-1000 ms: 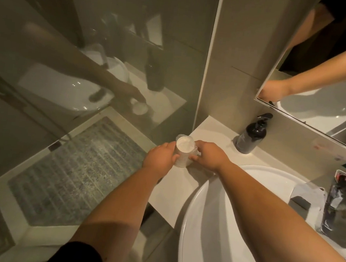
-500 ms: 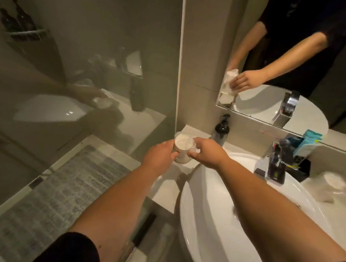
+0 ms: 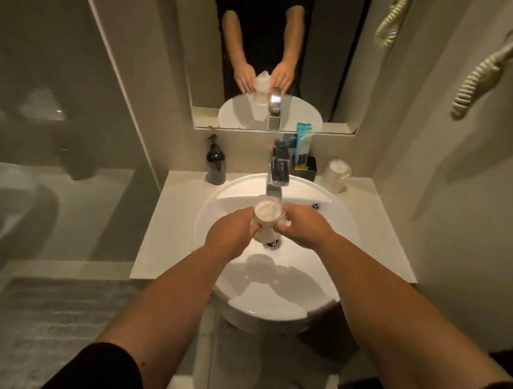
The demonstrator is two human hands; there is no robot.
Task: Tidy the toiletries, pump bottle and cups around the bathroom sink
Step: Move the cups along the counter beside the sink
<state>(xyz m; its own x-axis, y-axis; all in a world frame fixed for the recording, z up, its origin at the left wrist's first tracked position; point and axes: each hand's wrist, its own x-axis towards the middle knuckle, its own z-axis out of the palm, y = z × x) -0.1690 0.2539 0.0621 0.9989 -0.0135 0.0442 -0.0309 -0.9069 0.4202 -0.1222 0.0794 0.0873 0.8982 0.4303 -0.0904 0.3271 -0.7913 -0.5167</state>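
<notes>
Carried from the counter's left corner, the wrapped cup now sits mid-frame above the white sink, gripped between left hand and right hand, with pump bottle and second cup on the pale counter under the mirror.

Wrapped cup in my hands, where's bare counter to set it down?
Both hands, left and right, hold the wrapped cup. Bare counter: left of the basin, in front of the pump bottle. Crowded: behind the faucet, toiletry holder and second cup.
</notes>
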